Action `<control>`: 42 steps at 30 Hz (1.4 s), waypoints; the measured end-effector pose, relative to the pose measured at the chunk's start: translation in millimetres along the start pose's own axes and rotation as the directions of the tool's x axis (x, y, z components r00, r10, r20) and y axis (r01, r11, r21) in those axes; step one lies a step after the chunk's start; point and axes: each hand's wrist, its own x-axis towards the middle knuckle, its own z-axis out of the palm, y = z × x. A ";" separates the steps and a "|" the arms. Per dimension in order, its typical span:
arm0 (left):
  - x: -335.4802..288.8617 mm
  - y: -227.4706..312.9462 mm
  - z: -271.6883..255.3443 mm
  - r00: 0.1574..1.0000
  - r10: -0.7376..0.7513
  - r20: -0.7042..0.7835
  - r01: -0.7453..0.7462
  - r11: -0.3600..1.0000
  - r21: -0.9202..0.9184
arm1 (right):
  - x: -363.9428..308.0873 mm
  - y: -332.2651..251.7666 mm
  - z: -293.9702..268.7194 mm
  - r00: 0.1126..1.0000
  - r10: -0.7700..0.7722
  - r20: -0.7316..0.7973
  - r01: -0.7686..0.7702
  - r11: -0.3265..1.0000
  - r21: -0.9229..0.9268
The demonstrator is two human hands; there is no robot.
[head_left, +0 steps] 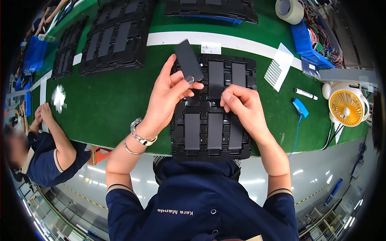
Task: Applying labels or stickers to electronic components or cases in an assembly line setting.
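Observation:
My left hand [164, 94] holds a dark grey, flat rectangular slab [188, 60] between thumb and fingers, tilted above the far left part of a black moulded tray [194, 108]. The forefinger stretches up along the slab's left side. Several similar slabs [192, 130] lie upright in the tray's pockets, in a far and a near row. Over the tray's right half, my right hand [246, 110] is closed in a pinch, thumb against forefinger. Whatever sits between those fingertips, if anything, is too small to make out. Part of the near right slab is hidden beneath this hand.
Stacked black trays [136, 60] with slabs stand at the far left, another tray [213, 10] at the back. On the right are a perforated white label sheet [278, 66], marker [305, 94], blue corded clip [300, 108], small fan [346, 105] and blue bin [307, 44]. A co-worker [52, 148] sits left.

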 end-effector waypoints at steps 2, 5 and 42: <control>-1.7 1.1 0.1 1.000 0.012 -0.009 -0.012 1.000 -0.018 | -1.9 -6.5 -0.7 0.999 0.034 0.001 -0.034 0.999 0.007; -3.2 6.6 4.1 0.999 0.033 0.040 -0.032 0.999 -0.025 | -3.4 -5.4 -1.8 1.000 0.002 -0.028 -0.002 1.000 0.000; -22.3 -4.9 3.0 0.936 -0.212 0.281 0.177 0.974 0.143 | -8.2 -9.5 8.3 0.991 0.074 0.108 -0.074 0.997 -0.004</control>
